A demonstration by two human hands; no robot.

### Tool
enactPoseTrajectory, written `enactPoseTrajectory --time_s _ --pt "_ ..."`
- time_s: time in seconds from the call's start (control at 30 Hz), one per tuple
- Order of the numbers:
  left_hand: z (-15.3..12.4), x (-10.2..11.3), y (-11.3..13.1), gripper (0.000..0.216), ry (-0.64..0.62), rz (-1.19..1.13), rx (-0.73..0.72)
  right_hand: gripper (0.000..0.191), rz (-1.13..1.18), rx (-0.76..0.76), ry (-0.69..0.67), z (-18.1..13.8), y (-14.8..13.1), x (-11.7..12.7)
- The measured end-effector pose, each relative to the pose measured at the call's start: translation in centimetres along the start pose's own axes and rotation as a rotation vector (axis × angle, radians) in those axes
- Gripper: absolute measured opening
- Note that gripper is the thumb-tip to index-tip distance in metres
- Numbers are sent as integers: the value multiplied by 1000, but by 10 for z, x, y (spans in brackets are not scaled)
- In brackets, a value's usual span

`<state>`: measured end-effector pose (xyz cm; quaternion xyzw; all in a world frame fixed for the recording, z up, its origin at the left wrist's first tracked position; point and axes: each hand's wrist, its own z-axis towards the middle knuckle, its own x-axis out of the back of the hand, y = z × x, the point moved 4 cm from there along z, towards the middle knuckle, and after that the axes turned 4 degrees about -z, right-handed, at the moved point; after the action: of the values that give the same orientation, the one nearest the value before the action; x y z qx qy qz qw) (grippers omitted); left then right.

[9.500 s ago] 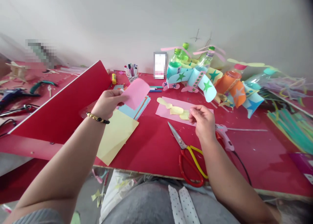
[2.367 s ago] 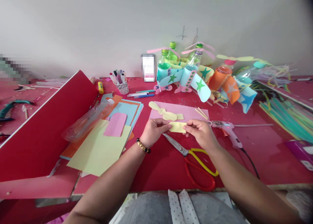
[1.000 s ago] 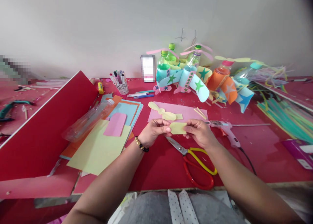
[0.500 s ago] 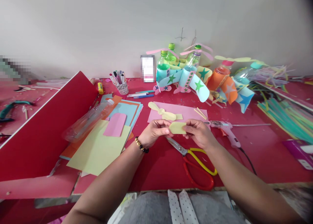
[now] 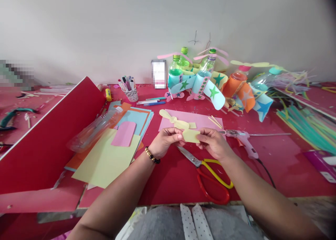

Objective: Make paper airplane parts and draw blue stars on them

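Observation:
Between my two hands is a small piece of yellow paper point(image 5: 191, 136), held above the red table. My left hand point(image 5: 169, 138) pinches its left end between thumb and fingers. The right end is gripped by my right hand point(image 5: 211, 139). Just below lie scissors point(image 5: 198, 163) with one yellow and one red handle, blades toward my left hand. Behind my hands, a yellow paper propeller point(image 5: 172, 119) and a small yellow strip rest on a pink sheet point(image 5: 199, 117), with thin wooden sticks point(image 5: 216, 121) at its right.
A pink glue gun point(image 5: 245, 142) with a cord lies to the right. Bottle planes point(image 5: 207, 79) with paper wings stand along the wall. On the left are paper sheets point(image 5: 110, 159), a clear plastic bottle point(image 5: 96, 129) and a slanted red board point(image 5: 49, 138). A pen cup point(image 5: 130, 93) stands behind.
The yellow paper has tilted slightly in my fingers, and my left fingertips have shifted a little at its edge. Everything else on the table stays in place.

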<state>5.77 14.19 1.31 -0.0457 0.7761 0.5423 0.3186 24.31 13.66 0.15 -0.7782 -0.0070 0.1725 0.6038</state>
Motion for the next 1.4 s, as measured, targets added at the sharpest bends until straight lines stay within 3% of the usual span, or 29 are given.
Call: enactPoseTrajectory --time_s 0.67,0.97,1.07,1.23,1.3,1.4 --pt "0 -3 -6 40 -29 -44 75 22 18 -31 -27 1 3 0" --pt "2 4 0 30 104 39 -83 23 -57 25 27 2 -1 -1" --pt "2 6 2 27 193 88 -190 39 -148 111 52 1 -4 -4" --pt "-1 3 2 25 255 150 -286 77 -528 246 140 -3 -2 -9" --pt "-1 1 0 26 248 167 -294 81 -614 269 165 -4 0 -10" --pt "-1 -2 -2 26 233 183 -298 69 -556 292 139 -4 0 -11"
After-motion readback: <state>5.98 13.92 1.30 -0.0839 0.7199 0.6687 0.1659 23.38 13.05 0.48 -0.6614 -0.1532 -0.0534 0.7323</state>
